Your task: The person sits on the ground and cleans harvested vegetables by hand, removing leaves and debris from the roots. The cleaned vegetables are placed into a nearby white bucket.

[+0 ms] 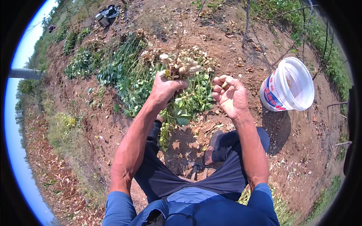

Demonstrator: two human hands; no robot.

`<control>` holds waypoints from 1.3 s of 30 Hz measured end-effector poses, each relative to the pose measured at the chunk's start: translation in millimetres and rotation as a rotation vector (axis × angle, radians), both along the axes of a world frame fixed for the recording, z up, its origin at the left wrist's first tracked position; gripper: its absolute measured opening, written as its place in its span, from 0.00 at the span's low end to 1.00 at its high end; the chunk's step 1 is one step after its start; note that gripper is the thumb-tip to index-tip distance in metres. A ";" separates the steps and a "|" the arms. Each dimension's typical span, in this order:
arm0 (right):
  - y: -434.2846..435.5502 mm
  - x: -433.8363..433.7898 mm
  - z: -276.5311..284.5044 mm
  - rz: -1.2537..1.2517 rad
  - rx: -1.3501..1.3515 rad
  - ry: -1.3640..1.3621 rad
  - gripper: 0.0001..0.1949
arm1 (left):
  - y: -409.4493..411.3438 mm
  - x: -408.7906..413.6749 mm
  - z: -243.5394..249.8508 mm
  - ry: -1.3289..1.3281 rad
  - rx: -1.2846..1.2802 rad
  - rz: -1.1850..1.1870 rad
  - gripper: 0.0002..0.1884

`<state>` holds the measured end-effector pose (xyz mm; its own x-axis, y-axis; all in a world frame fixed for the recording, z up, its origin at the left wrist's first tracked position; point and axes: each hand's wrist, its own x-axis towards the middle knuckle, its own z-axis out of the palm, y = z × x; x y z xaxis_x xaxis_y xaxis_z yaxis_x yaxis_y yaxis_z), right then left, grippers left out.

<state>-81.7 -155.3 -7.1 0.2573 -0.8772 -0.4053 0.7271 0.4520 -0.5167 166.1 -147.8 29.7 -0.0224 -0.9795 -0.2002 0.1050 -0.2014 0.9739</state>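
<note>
My left hand (169,86) is closed around the stems of a pulled peanut plant, just below its roots. Unshelled peanuts (185,65) cluster on those roots above my fist, and leafy stems (165,135) hang down beneath it. To the right, my right hand (230,94) is raised palm up with curled fingers, holding a peanut pod (224,84) at the fingers. A gap separates it from the plant. Beyond my hands, a heap of peanut plants (127,76) with green leaves and pods lies on the soil.
A white plastic bucket (301,106) bearing printed writing stands on the soil at the right, tilted in view. Thin upright branches (246,25) rise beyond it. A metallic container (102,19) lies by a dark bag (111,11) at the far left. My knees are spread below my hands.
</note>
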 end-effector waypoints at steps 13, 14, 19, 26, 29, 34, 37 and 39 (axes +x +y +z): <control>0.1 31.5 9.8 0.129 -0.398 0.409 0.16 | 2.6 -29.9 -5.5 -0.038 0.042 -0.142 0.16; 0.1 31.5 6.2 0.132 -0.407 0.420 0.15 | 3.5 -29.8 -3.0 -0.003 0.066 -0.143 0.16; -1.3 30.0 8.4 0.107 -0.335 0.264 0.10 | 5.0 -25.9 -6.9 0.120 0.098 -0.104 0.19; 2.5 33.5 -3.8 0.036 -0.658 0.632 0.09 | 8.2 -33.1 -4.0 0.266 0.043 -0.012 0.20; 3.4 34.5 -2.0 0.031 -0.718 0.697 0.09 | 12.2 -36.6 3.4 0.285 0.051 0.020 0.18; 10.5 34.7 2.2 0.122 -0.659 0.718 0.10 | 9.7 -32.0 -1.0 0.238 0.015 -0.058 0.17; 13.0 31.5 2.4 0.171 -0.666 0.811 0.10 | 7.8 -28.2 -10.7 0.168 -0.025 -0.060 0.17; 14.4 31.2 0.9 0.135 -0.781 0.958 0.09 | 7.8 -29.5 -12.5 0.092 -0.039 -0.062 0.17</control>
<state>-50.5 -141.0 -6.2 0.2525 -0.9576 0.1387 -0.1199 -0.1732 -0.9776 136.6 -140.0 17.2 -0.0997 -0.9827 -0.1559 0.1824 -0.1721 0.9681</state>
